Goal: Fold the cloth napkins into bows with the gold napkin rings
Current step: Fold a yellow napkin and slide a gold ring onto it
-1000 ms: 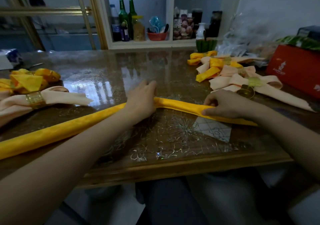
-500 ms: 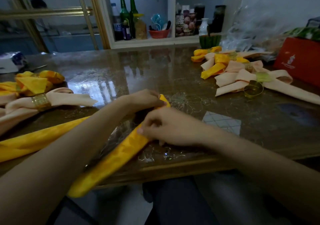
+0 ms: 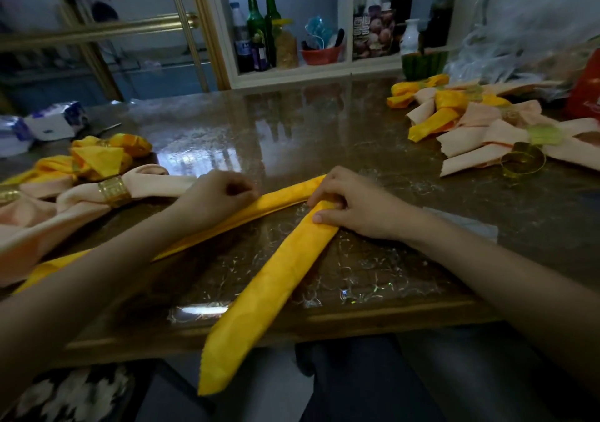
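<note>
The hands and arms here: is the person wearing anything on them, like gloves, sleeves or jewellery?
Nothing shows. The left hand and right hand are bare: no gloves, rings, watch or bracelet. The forearms are uncovered up to the picture's edge, so no sleeve is in view.

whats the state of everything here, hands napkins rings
yellow napkin: long strip bent into a V, near end hanging over the table edge
left hand: fingers curled, on the strip's left leg, grip unclear
right hand: pinches the strip at the bend
loose gold ring: empty, beside the peach strips
peach napkin: threaded through a gold ring
peach strips: folded, piled
</note>
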{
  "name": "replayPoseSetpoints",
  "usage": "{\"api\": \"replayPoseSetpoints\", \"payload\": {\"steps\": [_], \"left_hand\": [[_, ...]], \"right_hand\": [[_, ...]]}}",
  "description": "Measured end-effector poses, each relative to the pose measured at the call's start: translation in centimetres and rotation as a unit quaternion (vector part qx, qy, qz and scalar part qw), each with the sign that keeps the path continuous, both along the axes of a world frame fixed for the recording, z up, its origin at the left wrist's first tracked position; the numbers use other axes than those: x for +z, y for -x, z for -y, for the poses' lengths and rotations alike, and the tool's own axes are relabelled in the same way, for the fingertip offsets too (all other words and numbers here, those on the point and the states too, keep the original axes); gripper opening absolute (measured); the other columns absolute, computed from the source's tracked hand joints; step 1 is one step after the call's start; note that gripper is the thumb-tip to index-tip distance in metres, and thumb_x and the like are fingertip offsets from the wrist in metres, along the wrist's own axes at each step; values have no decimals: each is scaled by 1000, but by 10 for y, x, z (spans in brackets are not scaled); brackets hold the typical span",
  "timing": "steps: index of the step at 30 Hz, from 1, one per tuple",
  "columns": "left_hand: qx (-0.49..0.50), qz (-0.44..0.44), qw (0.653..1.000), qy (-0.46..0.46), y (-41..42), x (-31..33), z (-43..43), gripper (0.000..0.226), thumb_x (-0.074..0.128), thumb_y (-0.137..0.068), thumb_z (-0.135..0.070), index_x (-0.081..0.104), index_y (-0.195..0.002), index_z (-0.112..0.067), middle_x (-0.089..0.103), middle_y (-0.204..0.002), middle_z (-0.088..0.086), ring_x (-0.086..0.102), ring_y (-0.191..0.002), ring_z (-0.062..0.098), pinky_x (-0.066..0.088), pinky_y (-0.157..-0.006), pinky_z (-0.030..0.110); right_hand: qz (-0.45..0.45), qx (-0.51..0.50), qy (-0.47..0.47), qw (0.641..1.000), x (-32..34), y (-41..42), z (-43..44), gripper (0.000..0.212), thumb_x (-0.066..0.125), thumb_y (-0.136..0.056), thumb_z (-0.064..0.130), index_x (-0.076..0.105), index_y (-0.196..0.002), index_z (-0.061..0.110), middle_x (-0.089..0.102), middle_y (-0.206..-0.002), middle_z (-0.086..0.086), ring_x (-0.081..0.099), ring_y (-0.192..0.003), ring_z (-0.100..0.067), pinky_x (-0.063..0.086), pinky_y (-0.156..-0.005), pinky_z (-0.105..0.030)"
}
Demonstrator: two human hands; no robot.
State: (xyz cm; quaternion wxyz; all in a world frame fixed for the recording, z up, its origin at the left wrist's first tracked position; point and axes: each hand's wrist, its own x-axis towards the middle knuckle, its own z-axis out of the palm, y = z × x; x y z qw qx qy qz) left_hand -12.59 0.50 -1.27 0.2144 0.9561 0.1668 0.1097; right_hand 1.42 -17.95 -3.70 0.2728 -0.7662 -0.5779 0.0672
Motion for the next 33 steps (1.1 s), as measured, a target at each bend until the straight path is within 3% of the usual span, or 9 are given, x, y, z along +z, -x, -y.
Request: {"api": "replayPoseSetpoints", "payload": {"steps": [3, 7, 15, 18, 20, 21, 24, 28, 33], "left_hand": [[34, 6, 997, -63, 26, -3, -7, 19, 56, -92, -24, 69, -102, -16, 61, -92, -4, 53, -81, 8, 37, -66, 5], [29, -54, 990, -126, 35, -3, -9, 24, 58, -89, -32, 66, -106, -17, 64, -97, 2, 55, -82, 12, 41, -68, 17], [51, -388, 918, -71, -26, 47, -5, 24, 57, -91, -27, 62, -94, -4, 58, -67, 5, 53, -48, 12, 42, -43, 19], [102, -324, 940, -19, -45, 56, -5, 21, 55, -90, -19, 59, -79, -1, 56, -54, 6, 49, -38, 12, 38, -39, 20], [158, -225, 961, 26, -52, 57, 2, 27, 53, -90, -17, 52, -66, -5, 51, -39, 3, 45, -31, 11, 36, -35, 18], [177, -165, 968, 61, -53, 55, 8, 30, 52, -91, -16, 50, -63, -6, 48, -32, 0, 43, -26, 8, 34, -31, 14], [204, 2, 973, 106, -50, 33, 35, 21, 54, -90, -15, 56, -70, -8, 55, -38, 0, 49, -29, 4, 40, -33, 14], [172, 86, 977, 92, -28, -11, 71, 38, 50, -94, -27, 47, -129, -12, 60, -107, 11, 62, -86, 23, 52, -72, 33], [28, 1, 995, 96, -12, -6, 85, 39, 54, -92, -33, 48, -130, -26, 53, -81, -8, 51, -68, 2, 38, -54, 17]], "right_hand": [[11, 0, 17, 1000, 3, -2, -5, 38, 65, -87, 29, 55, -123, 21, 38, -108, 5, 36, -74, 2, 29, -62, -9], [14, -2, 47, 999, 9, -3, -10, 54, 64, -87, 30, 44, -136, 22, 32, -109, 6, 37, -85, -1, 31, -70, -16], [-18, -4, 82, 997, 9, -1, -9, 54, 62, -89, 31, 42, -138, 24, 32, -112, 4, 39, -100, -12, 34, -81, -24], [-22, -5, 81, 996, 7, -2, -13, 33, 63, -89, 27, 55, -120, 23, 38, -107, 2, 43, -96, -13, 35, -81, -25], [-83, -12, 63, 995, 11, -3, -18, 9, 58, -92, 14, 56, -86, 20, 39, -87, 4, 46, -80, -7, 35, -74, -20], [-112, -17, 70, 991, 13, -4, -19, 21, 53, -94, 9, 50, -75, 17, 37, -79, 6, 45, -69, 1, 34, -66, -16], [-206, -8, 45, 978, 12, -8, -7, 12, 51, -95, 13, 59, -99, 21, 48, -90, 13, 47, -77, 6, 38, -69, -7], [-385, -21, -42, 922, 11, -11, 8, 25, 43, -99, 20, 64, -113, 15, 62, -108, -1, 54, -81, -5, 46, -72, -14], [-305, -34, -26, 951, 8, -6, 9, 22, 51, -95, 20, 67, -110, 18, 62, -119, 2, 54, -108, -7, 40, -94, -23]]}}
